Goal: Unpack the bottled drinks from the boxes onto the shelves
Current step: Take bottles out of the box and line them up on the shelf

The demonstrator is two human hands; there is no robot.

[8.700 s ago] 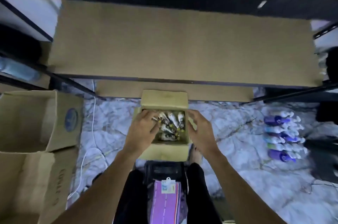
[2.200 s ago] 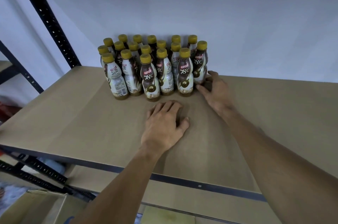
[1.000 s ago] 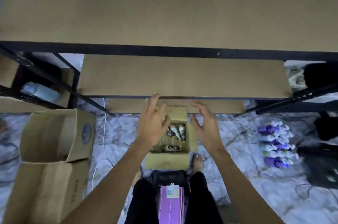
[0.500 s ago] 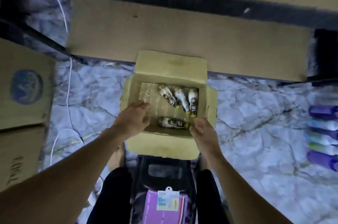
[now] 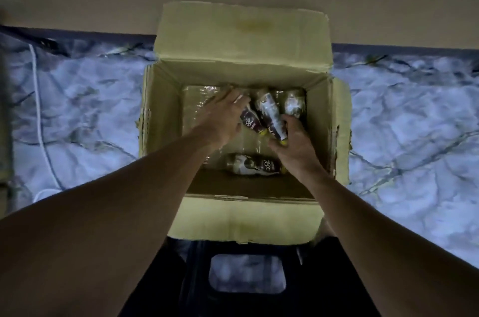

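Open cardboard box [image 5: 243,215] is noted on the marbled floor [image 5: 414,114]; four coffee bottles are laid flat inside. Left hand [image 5: 225,117] is spread, fingers outstretched, over the leftmost bottle [image 5: 250,122], not closed round it. Right hand [image 5: 295,145] is set at the cap end of the middle bottle [image 5: 270,114]; its grip cannot be told.

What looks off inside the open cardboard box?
Four brown-and-white plastic drink bottles lie on their sides at mixed angles in the cardboard box; a lone bottle lies crosswise near its front wall. No spill or damage shows.
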